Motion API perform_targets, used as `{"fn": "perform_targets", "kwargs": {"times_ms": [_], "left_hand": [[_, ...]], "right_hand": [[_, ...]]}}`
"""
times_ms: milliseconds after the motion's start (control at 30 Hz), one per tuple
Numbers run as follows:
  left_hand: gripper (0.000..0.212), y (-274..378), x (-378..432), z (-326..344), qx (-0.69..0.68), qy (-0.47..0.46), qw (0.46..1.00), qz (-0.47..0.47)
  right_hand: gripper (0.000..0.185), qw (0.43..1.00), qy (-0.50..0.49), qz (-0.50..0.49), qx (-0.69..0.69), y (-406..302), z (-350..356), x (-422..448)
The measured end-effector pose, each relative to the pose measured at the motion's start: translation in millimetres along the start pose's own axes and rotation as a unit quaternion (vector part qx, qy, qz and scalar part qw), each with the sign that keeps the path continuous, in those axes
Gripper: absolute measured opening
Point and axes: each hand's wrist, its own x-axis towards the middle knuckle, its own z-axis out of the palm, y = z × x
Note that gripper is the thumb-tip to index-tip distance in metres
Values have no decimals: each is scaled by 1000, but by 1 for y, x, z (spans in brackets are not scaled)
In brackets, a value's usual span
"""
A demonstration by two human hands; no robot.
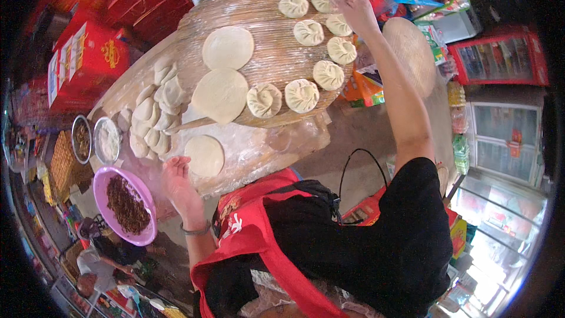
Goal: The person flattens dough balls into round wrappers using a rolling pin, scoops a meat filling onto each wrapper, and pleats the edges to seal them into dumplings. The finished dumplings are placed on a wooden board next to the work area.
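At the far right edge of a round stalk tray (269,26), my right hand (355,11) is at a pleated bun (322,2), its fingers bent and blurred. Whether it grips the bun cannot be made out. Several more pleated buns (301,96) curve along the tray's right side. Two rolled dough wrappers (228,48) overlap the tray's left part. My left hand (182,187), with a bracelet at the wrist, hovers blurred and seemingly unladen beside a smaller dough wrapper (204,156) on the floured board (265,148). Flattened dough pieces (152,112) lie heaped beyond it.
A purple basin (152,225) of dark filling sits at the left, near a metal bowl (118,143) of white powder and another metal bowl (90,150) with brown contents. A thin wooden stick (194,124) touches the dough heap. Red boxes (92,70) stand behind. Other people sit lower left.
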Motion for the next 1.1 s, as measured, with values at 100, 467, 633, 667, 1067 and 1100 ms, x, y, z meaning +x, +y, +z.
{"fn": "perform_targets", "kwargs": {"times_ms": [100,467,633,667,1067,1100], "left_hand": [[23,2,-5,4,8,15,1000,9],[27,13,-25,-22,-8,0,1000,-7],[29,9,-25,-32,74,-7,996,-41],[30,4,-18,-29,80,-35,995,-51],[54,-88,64,27,-59,-132,964,-224],[54,-83,65,37,-67,-124,966,-216]], "right_hand": [[25,984,-145,66,-76,-80,32,-29],[52,921,-230,103,-298,-144,191,-11],[48,922,-256,-177,-231,-175,213,-57],[48,906,-307,-219,-191,-173,219,-65],[32,777,-330,-377,-382,-189,228,-56],[32,793,-362,-348,-345,-193,223,-56]]}}
